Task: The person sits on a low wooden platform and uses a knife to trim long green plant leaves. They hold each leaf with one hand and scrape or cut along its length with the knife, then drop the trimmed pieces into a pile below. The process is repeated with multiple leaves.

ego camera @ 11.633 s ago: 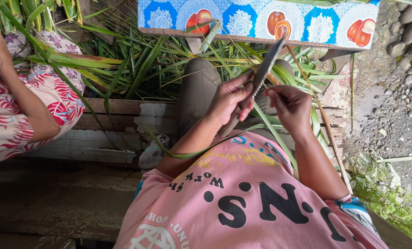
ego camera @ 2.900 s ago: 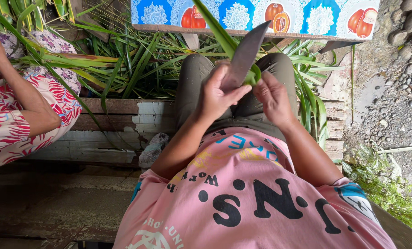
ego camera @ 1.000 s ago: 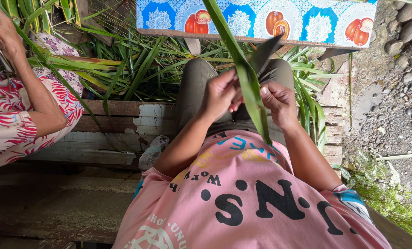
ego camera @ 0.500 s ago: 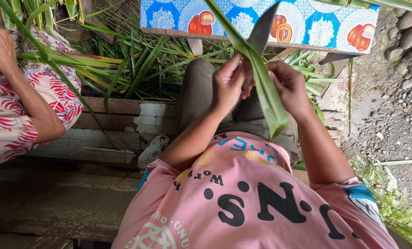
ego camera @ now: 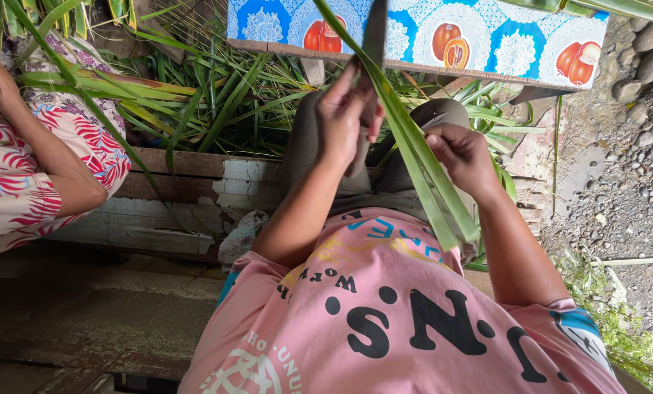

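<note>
Green long leaf (ego camera: 421, 168) runs diagonally through the middle of the scene, from the far edge near the table down to the person's lap on the near right. It is broad, folded along its length, and passes between the two hands. The left hand (ego camera: 344, 117) is closed around the handle of a knife (ego camera: 374, 33); the grip is tight, and the dark blade points up and away, standing just beside the leaf on its left side. I cannot tell if the blade edge really touches the leaf. The right hand (ego camera: 465, 153) is at the right of the leaf, a little nearer than the left hand, and its fingers pinch the edge of the leaf with a narrow grip.

Under the hands are the person's knees in grey-brown trousers (ego camera: 319, 146), and nearest to the camera is a pink shirt (ego camera: 406, 321) with dark letters. Far behind stands a table with blue cloth (ego camera: 501, 36) that has fruit pictures and white patterns. A pile of green leaves (ego camera: 217, 109) lies on the ground at the far left, behind an old wooden plank (ego camera: 187, 190). At the left edge another person sits, with an arm (ego camera: 56, 160) resting on a red and white patterned dress (ego camera: 12, 197). On the right is gravel ground (ego camera: 618, 175) with small stones.
</note>
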